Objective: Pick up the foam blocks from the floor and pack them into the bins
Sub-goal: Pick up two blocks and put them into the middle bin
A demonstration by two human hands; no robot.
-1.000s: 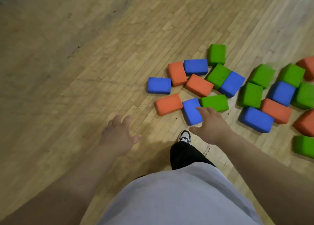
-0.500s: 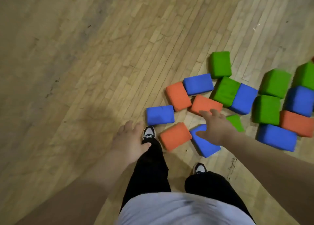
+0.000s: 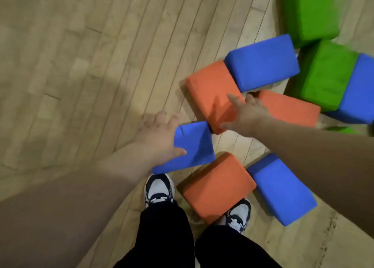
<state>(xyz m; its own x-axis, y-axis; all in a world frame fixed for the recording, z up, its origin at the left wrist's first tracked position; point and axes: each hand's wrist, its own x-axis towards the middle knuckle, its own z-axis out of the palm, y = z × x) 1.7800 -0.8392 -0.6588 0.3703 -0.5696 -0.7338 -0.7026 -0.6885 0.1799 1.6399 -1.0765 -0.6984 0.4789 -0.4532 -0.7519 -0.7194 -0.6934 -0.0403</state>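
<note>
Center frame, the left hand [image 3: 157, 136] pinches 1 tilted blue block [image 3: 194, 148]; the right hand [image 3: 249, 113], spread wide, should squeeze the upper orange block [image 3: 206, 89] firmly before lifting.

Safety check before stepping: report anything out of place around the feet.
An orange foam block lies right against the toe of the right shoe, a possible trip hazard. Nothing looks damaged.
</note>
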